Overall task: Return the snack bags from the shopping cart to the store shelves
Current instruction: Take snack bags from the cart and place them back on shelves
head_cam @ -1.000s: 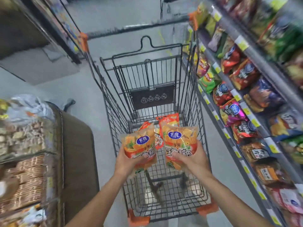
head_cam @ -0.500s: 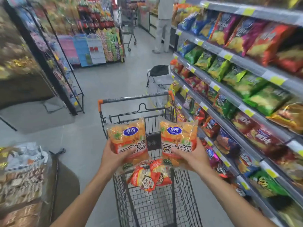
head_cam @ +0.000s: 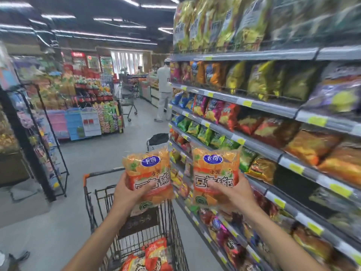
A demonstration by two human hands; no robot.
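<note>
bags: left hand (head_cam: 130, 194) grips one (head_cam: 148, 177) | right hand (head_cam: 235, 194) grips other (head_cam: 215, 175)

Premises: a supermarket aisle. Evidence: tiered store shelves (head_cam: 273, 106) stocked with snack bags and edged with yellow price tags stood right of a wire shopping cart (head_cam: 136, 227); left of it, wire display racks (head_cam: 45, 145); beyond it, stacked drinks displays (head_cam: 91, 94), a second trolley (head_cam: 127, 100) and another shopper (head_cam: 164, 90).
</note>
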